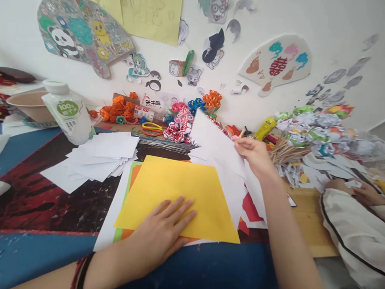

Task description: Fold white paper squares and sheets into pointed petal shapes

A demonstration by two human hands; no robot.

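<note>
My left hand point(168, 221) lies flat with its fingers spread on a sheet of yellow paper point(175, 179). Green, orange and white sheets stick out from under the yellow one. To the right of it, my right hand point(254, 155) pinches the edge of a white sheet of paper point(210, 135), which is lifted and tilted at its far end. More white sheets and some red paper point(250, 209) lie beneath my right hand. A loose stack of white paper pieces point(105, 154) rests to the left of the yellow sheet.
A white plastic bottle point(68, 114) and a brown bowl point(31, 104) stand at the left. Paper and yarn flowers line the wall, with a bunch of paper flowers point(313, 129) on sticks at right. Another person's hands point(365, 190) hold white paper at the far right.
</note>
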